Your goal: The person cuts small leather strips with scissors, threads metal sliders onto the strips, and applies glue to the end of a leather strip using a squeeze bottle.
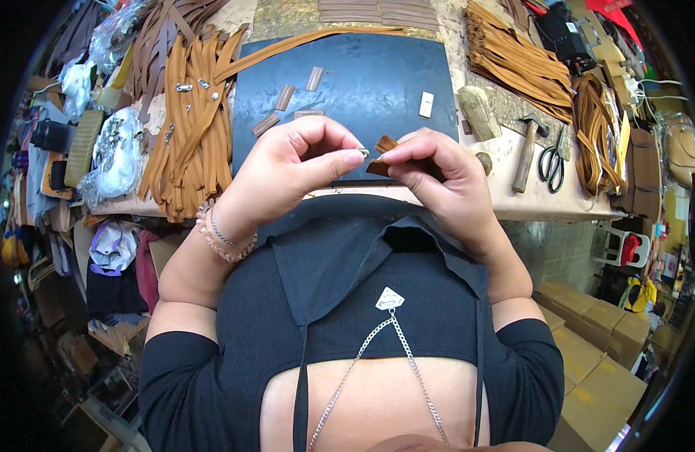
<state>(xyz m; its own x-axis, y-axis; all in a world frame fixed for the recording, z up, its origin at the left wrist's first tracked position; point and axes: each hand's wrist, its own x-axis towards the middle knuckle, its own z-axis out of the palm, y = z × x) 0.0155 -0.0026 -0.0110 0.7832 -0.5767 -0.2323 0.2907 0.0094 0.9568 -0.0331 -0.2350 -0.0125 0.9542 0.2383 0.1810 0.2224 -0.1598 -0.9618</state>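
Observation:
My left hand [295,158] is closed, thumb and forefinger pinching a small silvery metal fitting [364,153]. Just across from it, my right hand [447,172] grips a short folded brown leather strip [383,145] by its end. The fitting and the strip are very close; whether they touch, I cannot tell. Both hands are above the near edge of a black mat [347,75]. On that mat lie several short brown strips [285,96] and a small whitish rectangular piece [426,105]. Long tan straps [189,135] are heaped to the left, with several metal fittings [183,87] on top.
Right of the mat are a rough wood-like block [479,113], a hammer [525,154] and black-handled scissors [552,167]. More tan straps [517,60] lie behind them, beside a looped bundle [591,135]. Cardboard boxes [596,324] stand low at the right.

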